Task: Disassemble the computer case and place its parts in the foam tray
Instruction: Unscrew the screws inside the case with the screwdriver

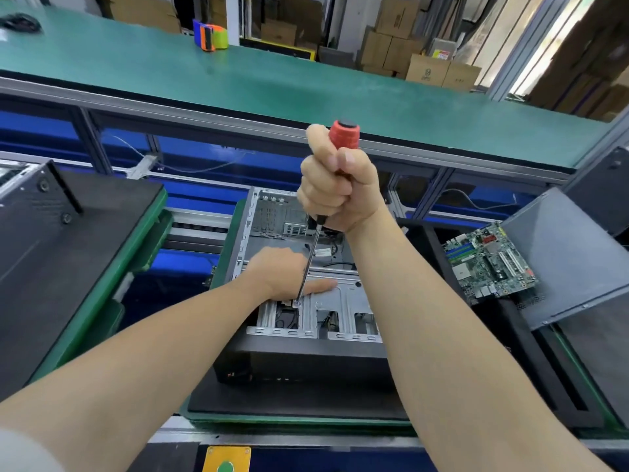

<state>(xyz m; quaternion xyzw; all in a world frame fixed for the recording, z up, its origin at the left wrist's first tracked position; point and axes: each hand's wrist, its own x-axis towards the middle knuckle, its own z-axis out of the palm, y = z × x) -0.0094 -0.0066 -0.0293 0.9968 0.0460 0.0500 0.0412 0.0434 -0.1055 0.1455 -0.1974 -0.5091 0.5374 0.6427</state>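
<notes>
Undoing a case (340,294) screw (297,303).
My right hand (335,189) grips the screwdriver (343,132); left hand (282,272) rests on case, thumb straight, fingers hidden.

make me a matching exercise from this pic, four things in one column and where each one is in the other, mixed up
Things:
1 screwdriver
2 left hand
3 motherboard
4 colourful roll

Places:
A on the far green bench
B to the right of the computer case
C gripped in the right hand
D resting flat on the metal bracket inside the case

Pairs: 1-C, 2-D, 3-B, 4-A
</notes>
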